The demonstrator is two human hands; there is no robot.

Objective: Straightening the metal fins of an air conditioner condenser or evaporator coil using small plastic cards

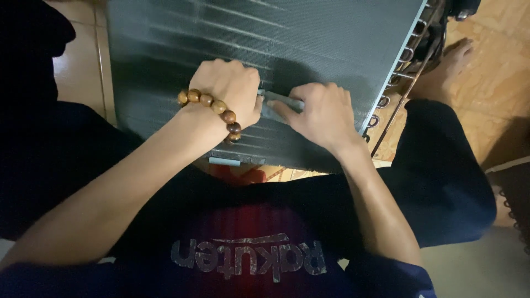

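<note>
- The finned coil panel (309,38), dark grey with copper return bends (386,96) along its right edge, leans against the person's lap.
- The left hand (229,88), wearing a wooden bead bracelet (212,105), is curled closed, pressing the fins.
- The right hand (323,113) pinches a small grey fin comb (281,100) flat on the panel.
- Judging by the fins, many rows still look bent; work seems midway.
- No containers are in view.

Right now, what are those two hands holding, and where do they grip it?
A small grey flat tool, pinched between left hand and right hand at its ends, against the finned panel.
</note>
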